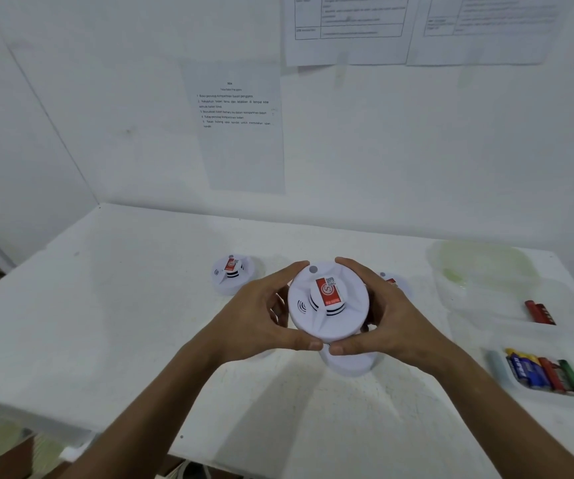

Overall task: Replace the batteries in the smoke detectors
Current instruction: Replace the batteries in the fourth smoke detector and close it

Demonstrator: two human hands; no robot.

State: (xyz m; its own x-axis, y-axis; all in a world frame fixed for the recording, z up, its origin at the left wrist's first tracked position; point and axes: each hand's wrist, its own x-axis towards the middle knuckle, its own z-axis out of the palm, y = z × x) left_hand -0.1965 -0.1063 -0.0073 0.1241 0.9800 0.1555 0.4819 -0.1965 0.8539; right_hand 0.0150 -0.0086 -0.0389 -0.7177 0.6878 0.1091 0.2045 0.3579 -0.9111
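A round white smoke detector (327, 302) with a red label is held above the white table (123, 305). My left hand (265, 316) grips its left rim and my right hand (385, 316) grips its right rim, thumbs meeting at the near edge. A white round part (351, 364) lies on the table just below it. A second detector (232, 274) sits to the left. A third detector (394, 283) is mostly hidden behind my right hand. Several batteries (544, 373) lie in a clear tray at the right.
Two red batteries (539, 312) lie in another clear container at the far right. A clear greenish lid (482, 264) rests at the back right. Printed sheets (240, 126) hang on the wall behind. The table's left edge (19, 402) drops off near me.
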